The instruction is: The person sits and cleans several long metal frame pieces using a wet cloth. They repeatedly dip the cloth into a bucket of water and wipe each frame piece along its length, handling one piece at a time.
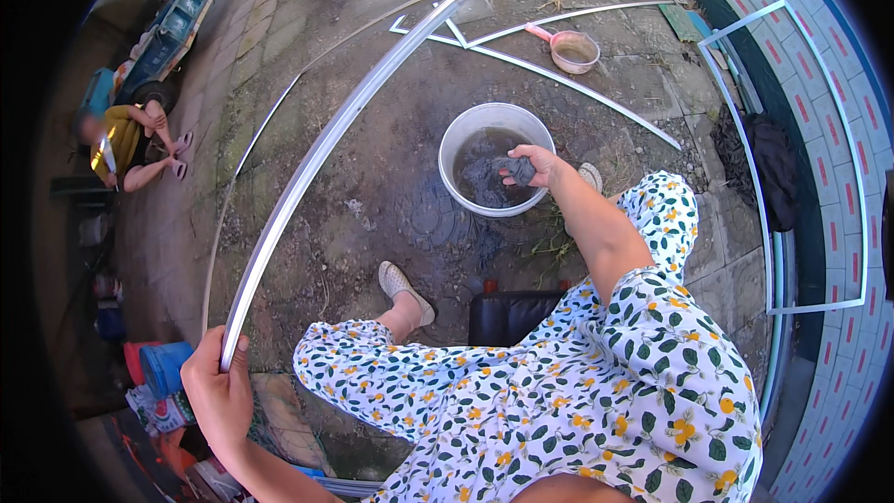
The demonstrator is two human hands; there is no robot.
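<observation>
My left hand (222, 384) grips the near end of a long white metal or plastic frame strip (335, 133), which slants away to a corner at the top of the view. In my right hand (534, 166) is a wet dark grey rag (517, 169), bunched against the fingers. That hand is over the right side of a white plastic bucket (447, 171). Murky dark water (482, 143) fills the lower part of the bucket, which stands on wet ground in front of me.
More white frame strips (573, 77) lie beyond the bucket, beside a pink long-handled dipper (574, 52). A rectangular frame (761, 251) leans on the tiled wall at right, near dark cloth (772, 161). A person (133, 140) sits at left by a blue cart (171, 35). Blue bucket (166, 370) at lower left.
</observation>
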